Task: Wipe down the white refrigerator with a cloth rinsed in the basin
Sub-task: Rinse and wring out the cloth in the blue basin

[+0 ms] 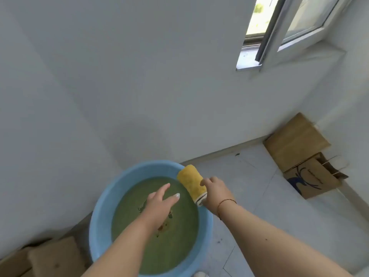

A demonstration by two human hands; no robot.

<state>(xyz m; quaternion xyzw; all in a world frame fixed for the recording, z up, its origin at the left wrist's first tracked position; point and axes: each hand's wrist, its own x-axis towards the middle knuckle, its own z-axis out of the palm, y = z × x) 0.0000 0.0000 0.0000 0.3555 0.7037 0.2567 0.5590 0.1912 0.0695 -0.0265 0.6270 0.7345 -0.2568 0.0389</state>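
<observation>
A round blue basin [103, 198] stands on the floor, filled with murky green water. A folded yellow cloth [191, 181] hangs over the basin's right rim. My right hand [214, 191] touches the cloth's right edge with its fingers curled on it. My left hand [159, 204] hovers over the water with its fingers spread and nothing in it. A large white surface [60, 96] fills the left of the view; I cannot tell whether it is the refrigerator or a wall.
Flattened cardboard [295, 142] and a brown paper bag [313, 178] lean in the right corner. More cardboard [50, 258] lies at the lower left. An open window [287, 27] is at the upper right. The floor is pale tile [259, 196].
</observation>
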